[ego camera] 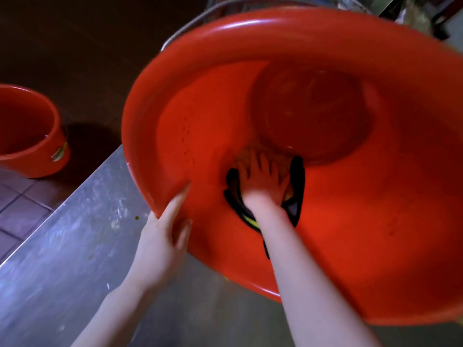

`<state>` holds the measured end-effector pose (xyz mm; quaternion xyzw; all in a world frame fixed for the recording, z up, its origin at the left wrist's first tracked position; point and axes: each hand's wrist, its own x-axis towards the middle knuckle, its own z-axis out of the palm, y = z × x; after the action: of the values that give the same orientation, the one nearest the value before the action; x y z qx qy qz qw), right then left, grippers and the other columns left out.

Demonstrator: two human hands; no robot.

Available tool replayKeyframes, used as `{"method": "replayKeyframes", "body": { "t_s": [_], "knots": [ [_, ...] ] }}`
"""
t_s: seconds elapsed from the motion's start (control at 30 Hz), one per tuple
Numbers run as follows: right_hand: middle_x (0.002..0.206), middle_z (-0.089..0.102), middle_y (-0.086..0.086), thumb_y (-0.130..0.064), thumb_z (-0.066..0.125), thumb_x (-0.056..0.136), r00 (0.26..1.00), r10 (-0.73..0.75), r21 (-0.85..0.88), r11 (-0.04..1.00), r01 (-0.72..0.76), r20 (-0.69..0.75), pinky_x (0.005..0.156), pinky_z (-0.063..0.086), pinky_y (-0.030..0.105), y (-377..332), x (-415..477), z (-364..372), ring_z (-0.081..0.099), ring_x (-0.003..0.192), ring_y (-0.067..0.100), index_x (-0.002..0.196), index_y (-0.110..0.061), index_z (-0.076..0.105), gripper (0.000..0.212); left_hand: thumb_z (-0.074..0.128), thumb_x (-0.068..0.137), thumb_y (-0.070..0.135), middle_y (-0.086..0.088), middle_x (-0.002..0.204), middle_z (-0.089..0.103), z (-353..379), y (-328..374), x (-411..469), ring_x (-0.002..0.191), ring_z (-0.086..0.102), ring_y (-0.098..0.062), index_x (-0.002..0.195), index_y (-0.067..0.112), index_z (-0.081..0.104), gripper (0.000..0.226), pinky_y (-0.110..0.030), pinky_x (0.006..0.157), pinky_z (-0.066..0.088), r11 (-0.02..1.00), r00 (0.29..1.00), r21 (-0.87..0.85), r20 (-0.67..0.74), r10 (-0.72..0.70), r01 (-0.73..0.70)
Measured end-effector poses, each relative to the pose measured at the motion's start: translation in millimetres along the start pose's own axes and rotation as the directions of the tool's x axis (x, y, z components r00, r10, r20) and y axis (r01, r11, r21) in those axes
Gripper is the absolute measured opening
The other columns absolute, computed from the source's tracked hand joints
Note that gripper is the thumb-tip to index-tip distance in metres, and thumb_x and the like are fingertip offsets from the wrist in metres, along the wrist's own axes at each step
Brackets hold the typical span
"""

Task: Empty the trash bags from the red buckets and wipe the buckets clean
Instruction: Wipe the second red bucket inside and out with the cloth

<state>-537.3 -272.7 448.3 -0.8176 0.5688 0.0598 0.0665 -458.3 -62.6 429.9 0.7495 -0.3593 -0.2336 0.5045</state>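
The right hand reaches deep into the red bucket, its fingers spread and flat, pressing a cloth against the lower inner wall just beside the edge of the bucket's round bottom. The cloth is dark with a yellowish patch under the palm, and it shows on both sides of the wrist. The left hand holds the bucket by its near left rim: the palm is outside and the fingers are hooked over the lip onto the inner wall, well apart from the right hand. The bucket is tipped so that its mouth faces the person, and its lower rim is down against a scuffed steel counter. No bag shows inside it. A grey metal handle arcs behind its upper rim. Off to the left, well away from both hands, a second red bucket stands upright on the tiled floor, partly cut off by the picture's edge.
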Motion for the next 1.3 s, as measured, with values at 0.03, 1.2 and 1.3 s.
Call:
{"method": "replayKeyframes", "body": {
  "t_s": [0.03,1.2,1.3],
  "knots": [
    [0.160,0.016,-0.008,-0.056,0.027,0.098,0.997,-0.066,-0.017,0.998,0.065,-0.031,0.116,0.009,0.056,-3,-17,4,0.017,0.146,0.021,0.151,-0.038,0.014,0.058,0.060,0.090,0.004,0.001,0.138,0.045,0,2,-1,0.131,0.043,-0.020,0.141,0.048,0.034,0.072,-0.019,0.099,0.033,1.000,1.000,-0.010,-0.005,-0.003,0.003],
    [0.162,0.005,-0.010,-0.056,0.030,0.096,0.971,-0.213,-0.039,0.975,0.218,0.108,0.116,0.010,0.057,58,-29,1,0.006,0.149,0.015,0.153,-0.036,0.008,0.064,0.066,0.084,0.009,-0.006,0.137,0.047,14,33,9,0.109,0.060,-0.032,0.141,0.052,0.036,0.077,-0.032,0.085,0.050,0.985,0.993,0.129,-0.003,0.117,-0.116],
    [0.161,0.016,-0.009,-0.065,0.016,0.088,0.951,-0.311,0.006,0.951,0.311,0.004,0.116,0.011,0.056,35,-81,13,0.012,0.148,0.015,0.152,-0.038,0.014,0.069,0.070,0.080,0.003,-0.002,0.123,0.052,26,24,-8,0.102,0.060,-0.030,0.137,0.052,0.038,0.082,-0.025,0.082,0.045,0.999,0.999,0.037,-0.024,0.033,-0.032]
  ]
}}
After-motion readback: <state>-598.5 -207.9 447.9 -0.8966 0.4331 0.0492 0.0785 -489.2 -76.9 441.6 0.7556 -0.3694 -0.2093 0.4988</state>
